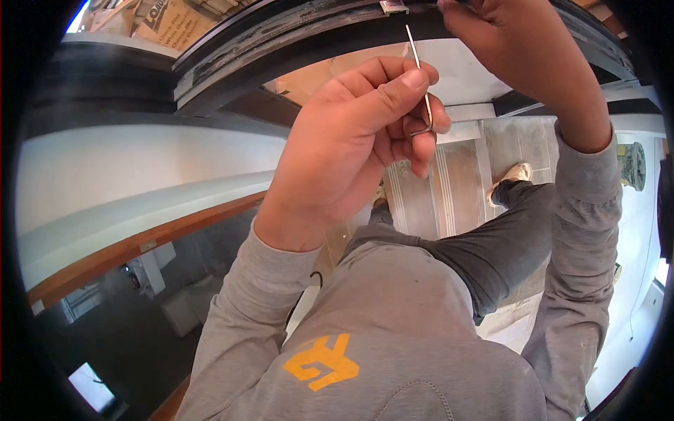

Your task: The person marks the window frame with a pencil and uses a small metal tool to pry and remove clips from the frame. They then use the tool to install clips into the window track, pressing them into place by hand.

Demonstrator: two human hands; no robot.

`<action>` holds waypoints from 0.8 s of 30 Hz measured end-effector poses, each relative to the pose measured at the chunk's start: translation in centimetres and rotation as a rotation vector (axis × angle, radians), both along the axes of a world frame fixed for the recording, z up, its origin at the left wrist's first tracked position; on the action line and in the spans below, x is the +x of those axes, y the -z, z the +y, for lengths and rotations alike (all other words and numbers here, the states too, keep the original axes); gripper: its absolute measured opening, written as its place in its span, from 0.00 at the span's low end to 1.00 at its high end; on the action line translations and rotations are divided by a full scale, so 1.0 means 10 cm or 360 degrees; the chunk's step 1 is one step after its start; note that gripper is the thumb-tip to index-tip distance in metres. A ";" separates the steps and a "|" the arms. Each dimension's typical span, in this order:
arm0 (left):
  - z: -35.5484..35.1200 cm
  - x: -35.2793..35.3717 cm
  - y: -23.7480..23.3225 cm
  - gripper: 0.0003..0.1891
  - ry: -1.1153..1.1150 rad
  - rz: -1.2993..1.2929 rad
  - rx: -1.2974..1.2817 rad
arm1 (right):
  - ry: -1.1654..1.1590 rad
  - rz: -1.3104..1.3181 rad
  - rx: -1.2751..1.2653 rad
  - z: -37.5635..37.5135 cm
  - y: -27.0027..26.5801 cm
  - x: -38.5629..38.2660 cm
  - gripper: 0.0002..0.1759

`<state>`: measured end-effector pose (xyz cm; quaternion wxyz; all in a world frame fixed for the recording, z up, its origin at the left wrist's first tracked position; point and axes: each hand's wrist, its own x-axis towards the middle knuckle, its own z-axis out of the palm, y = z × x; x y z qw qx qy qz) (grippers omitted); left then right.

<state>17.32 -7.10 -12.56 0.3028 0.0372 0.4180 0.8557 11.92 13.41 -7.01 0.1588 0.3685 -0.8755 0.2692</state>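
My left hand [344,133] is closed around a thin L-shaped hex key [413,46], pinched between thumb and fingers. The key's long arm points up, and its short bent end shows below my fingertips. Just above its tip, a small silvery metal bracket [394,8] sits on a dark, scuffed metal frame [309,52]. Up at the top edge, my right hand [523,52] is beside that frame, right of the bracket, with its fingers curled in. Part of it is cut off by the view, and what it grips cannot be made out.
Behind the frame at upper left lies a cardboard box [168,24]. A pale wall with a wooden ledge [140,245] runs along my left. Below are my feet on a tiled floor [516,144] and brown striped steps [442,186]. A green roll-like object [632,166] is at right.
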 end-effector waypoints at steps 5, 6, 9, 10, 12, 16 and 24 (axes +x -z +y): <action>0.01 -0.01 0.00 0.13 0.0004 -0.0007 0.0092 | 0.0199 -0.0133 0.0131 -0.09 -0.11 0.02 0.14; 0.02 -0.02 0.00 0.13 -0.0008 0.0008 0.0087 | 0.0221 -0.0167 0.0154 -0.09 -0.11 0.01 0.14; 0.04 -0.03 -0.03 0.13 -0.0059 0.0020 0.0057 | 0.0031 -0.0107 0.0001 -0.08 -0.06 0.02 0.11; 0.05 -0.04 -0.03 0.13 -0.0097 0.0016 0.0033 | -0.0041 -0.0075 -0.0055 -0.09 -0.06 0.04 0.11; 0.04 -0.05 -0.03 0.13 -0.0088 0.0010 0.0051 | 0.0106 -0.0147 -0.0034 -0.16 -0.11 0.11 0.10; 0.00 -0.09 -0.02 0.13 -0.0045 0.0003 0.0109 | 0.0146 -0.0177 0.0050 -0.18 -0.16 0.14 0.09; 0.09 -0.07 -0.05 0.12 -0.0101 -0.0148 0.0279 | 0.0211 -0.0249 0.0071 -0.17 -0.15 0.12 0.10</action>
